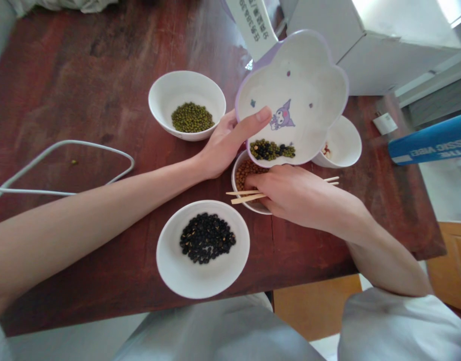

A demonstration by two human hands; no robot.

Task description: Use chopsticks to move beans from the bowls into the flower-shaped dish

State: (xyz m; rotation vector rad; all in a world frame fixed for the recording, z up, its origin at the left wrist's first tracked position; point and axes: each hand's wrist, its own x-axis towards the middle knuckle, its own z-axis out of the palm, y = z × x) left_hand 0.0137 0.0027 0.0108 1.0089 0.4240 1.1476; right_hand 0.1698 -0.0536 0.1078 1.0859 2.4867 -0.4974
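My left hand (226,143) grips the rim of a flower-shaped white bowl (309,80) with a cartoon print, tilting it toward me; mixed dark and green beans (271,149) lie at its low edge. Under that edge stands a small white bowl (238,173) of brown beans. My right hand (294,193) rests over this small bowl and holds a pair of wooden chopsticks (245,195) that point left across it.
On the dark wooden table (83,90) stand a white bowl of green beans (187,103), a white bowl of black beans (202,248) and another white bowl (343,143) at the right. A white cable (65,145) loops at left. A blue tube (429,140) lies at right.
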